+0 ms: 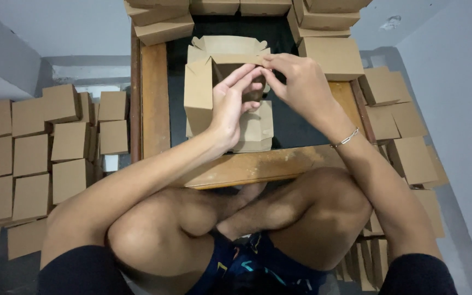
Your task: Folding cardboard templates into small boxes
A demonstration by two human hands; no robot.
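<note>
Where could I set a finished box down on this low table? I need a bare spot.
The dark tabletop right of the half-folded box and the wooden strip on its left are bare. The far edge is crowded with stacked boxes. The left hand and right hand fill the middle.

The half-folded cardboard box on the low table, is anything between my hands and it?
Nothing visible: the left hand and right hand both already touch the half-folded box, fingertips meeting at its open top.

Brown cardboard boxes: one half-folded box [214, 82] on the table, stacked boxes [34, 147] around.
</note>
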